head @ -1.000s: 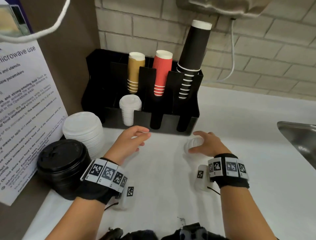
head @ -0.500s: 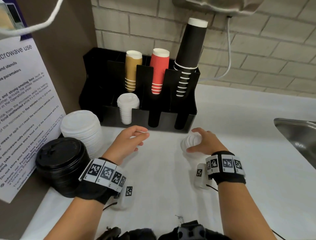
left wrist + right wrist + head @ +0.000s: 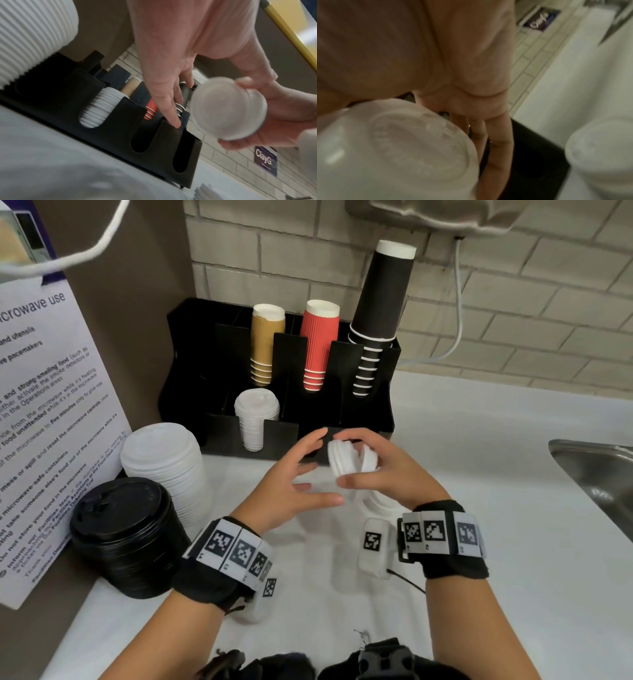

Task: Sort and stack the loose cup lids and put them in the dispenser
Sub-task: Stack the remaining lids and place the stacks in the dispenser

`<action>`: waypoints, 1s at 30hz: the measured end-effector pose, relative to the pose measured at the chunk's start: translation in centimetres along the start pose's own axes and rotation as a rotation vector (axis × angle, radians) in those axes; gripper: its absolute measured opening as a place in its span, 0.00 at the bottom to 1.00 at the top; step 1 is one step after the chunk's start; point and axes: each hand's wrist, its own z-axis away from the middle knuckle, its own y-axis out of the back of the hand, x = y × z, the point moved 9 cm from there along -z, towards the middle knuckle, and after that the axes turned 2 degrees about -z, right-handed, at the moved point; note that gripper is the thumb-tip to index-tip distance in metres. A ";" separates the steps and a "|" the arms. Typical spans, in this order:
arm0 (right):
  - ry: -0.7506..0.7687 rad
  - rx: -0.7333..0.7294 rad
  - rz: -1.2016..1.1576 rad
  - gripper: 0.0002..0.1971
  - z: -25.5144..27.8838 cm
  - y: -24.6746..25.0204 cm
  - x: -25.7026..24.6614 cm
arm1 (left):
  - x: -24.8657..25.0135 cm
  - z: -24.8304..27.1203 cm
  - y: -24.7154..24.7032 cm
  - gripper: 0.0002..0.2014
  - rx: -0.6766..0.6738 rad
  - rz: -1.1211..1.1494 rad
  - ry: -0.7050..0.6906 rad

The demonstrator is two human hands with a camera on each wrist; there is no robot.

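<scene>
Before dispenser (image 3: 356, 412) | right hand (image 3: 394, 474) grip holds small lids (image 3: 346, 458) | left hand (image 3: 291, 484) grip wide

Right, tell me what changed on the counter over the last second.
The right hand lifted the small stack of white plastic lids off the white counter and tipped it sideways, gripping it. The left hand moved in beside it, fingers open. The black dispenser and the big lid stacks stayed put.

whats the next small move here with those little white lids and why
Probably bring the left hand in to square up the small white lids that the right hand grips: the left hand is open beside them, and the dispenser has empty front slots just behind.
</scene>
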 end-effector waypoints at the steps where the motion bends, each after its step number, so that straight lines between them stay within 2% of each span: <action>1: 0.009 -0.032 -0.048 0.28 -0.1 -1.0 -0.5 | 0.4 -0.1 -0.4 0.46 -0.004 0.038 -0.042; 4: -0.007 -0.055 -0.137 0.31 -0.3 -2.2 -1.1 | 1.3 0.1 -0.2 0.40 0.038 0.101 -0.145; 7: -0.054 -0.033 -0.199 0.34 -0.3 -2.4 -0.9 | 1.4 0.4 0.3 0.37 0.052 0.142 -0.166; 12: -0.017 -0.076 -0.170 0.29 -0.6 -3.7 -1.6 | 2.0 0.6 0.7 0.38 0.051 0.075 -0.170; 18: 0.011 -0.079 -0.113 0.28 -0.6 -3.9 -1.9 | 1.8 0.8 0.7 0.42 0.045 0.072 -0.153; 21: 0.005 -0.021 -0.111 0.40 -0.6 -3.6 -1.8 | 1.8 0.8 1.0 0.41 0.116 0.108 -0.162; 23: 0.009 0.018 -0.132 0.43 -0.6 -3.4 -1.8 | 1.9 0.9 1.0 0.41 0.135 0.135 -0.163; 26: 0.042 0.058 -0.178 0.41 -0.5 -3.2 -2.3 | 2.3 1.1 1.2 0.41 0.193 0.142 -0.175; 30: 0.102 0.100 -0.261 0.33 -0.5 -3.3 -2.9 | 2.7 1.4 1.7 0.41 0.274 0.138 -0.180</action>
